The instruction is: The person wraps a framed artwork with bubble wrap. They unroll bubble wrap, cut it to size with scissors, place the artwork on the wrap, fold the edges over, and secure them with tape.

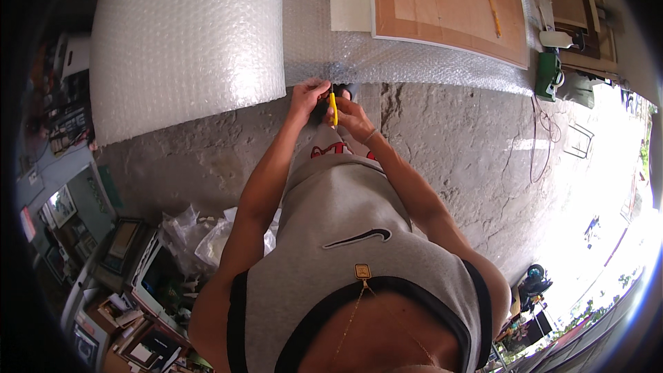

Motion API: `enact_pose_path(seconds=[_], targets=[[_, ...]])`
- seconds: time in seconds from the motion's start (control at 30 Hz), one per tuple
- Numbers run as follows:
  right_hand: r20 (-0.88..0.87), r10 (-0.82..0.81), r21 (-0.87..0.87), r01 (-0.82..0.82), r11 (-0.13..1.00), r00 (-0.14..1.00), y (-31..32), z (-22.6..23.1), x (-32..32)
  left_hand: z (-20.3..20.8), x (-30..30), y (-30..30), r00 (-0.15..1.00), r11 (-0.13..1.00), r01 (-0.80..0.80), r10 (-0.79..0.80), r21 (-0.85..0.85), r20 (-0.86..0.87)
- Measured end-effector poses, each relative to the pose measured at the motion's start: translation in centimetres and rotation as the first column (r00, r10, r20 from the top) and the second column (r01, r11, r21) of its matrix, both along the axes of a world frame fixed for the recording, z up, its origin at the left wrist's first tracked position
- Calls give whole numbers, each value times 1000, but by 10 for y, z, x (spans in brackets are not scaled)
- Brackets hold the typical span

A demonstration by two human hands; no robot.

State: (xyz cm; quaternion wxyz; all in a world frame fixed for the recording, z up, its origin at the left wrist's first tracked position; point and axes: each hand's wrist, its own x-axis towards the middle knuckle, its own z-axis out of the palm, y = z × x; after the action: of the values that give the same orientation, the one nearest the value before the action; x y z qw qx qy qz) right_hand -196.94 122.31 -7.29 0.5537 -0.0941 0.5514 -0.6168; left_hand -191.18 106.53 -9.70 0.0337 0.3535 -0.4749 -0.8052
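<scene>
Clock ref: centre of view, 12 = away from wearer.
Shirt mark: sleeveless heather-grey fabric top with black trim; black curved emblem, white-edged, on the chest.
Lower garment mark: red, dark-edged graphic on grey fabric below the hem, folded and partly covered; looks like lettering.
Pendant: small square gold-coloured pendant on a thin chain, 5 o'clock; marking too small to make out.
Yellow tool: slim yellow-handled hand tool, dark at its far end, at 12 o'clock, between the two hands, roughly upright in view. Type of tip too small to tell.
Right hand: right hand, just past 12, fingers closed on the yellow handle.
Left hand: left hand, between 11 and 12, fingers bunched just beside the tool's dark end; can't tell if they pinch anything.
Hand spacing: near each other, slight gap, tool in it.
Bubble wrap: clear flat plastic bubble-wrap sheet, 12 o'clock, near edge just beyond the hands; big whitish bubble-wrap roll at 11.
Panel: brown rectangular panel with pale border, 1 o'clock, on the sheet.
Floor: cracked grey concrete floor, 3 o'clock.
</scene>
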Motion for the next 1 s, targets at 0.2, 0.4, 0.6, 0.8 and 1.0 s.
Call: enact_pose_path(seconds=[0.2,0.4,0.6,0.8,1.0], targets=[[-114,27,129,-12,992,993,-6,9,0,2,0,-2,999,999,38,-38,-29,-2],[-88,33,68,-27,997,996,-12,22,-5,0,1,-3,999,999,39,-40,30,35],[-91,27,86,-19,996,996,-11,23,-4,-6,-3,2,997,960,-41,58,278,-56],[-127,25,69,-16,997,992,-7,18,-3,-24,-4,3,980,805,-10,127,593,-156],[-55,-49,92,54,994,997,-9,6,1,-32,-5,6,974,801,1,136,599,-183]])
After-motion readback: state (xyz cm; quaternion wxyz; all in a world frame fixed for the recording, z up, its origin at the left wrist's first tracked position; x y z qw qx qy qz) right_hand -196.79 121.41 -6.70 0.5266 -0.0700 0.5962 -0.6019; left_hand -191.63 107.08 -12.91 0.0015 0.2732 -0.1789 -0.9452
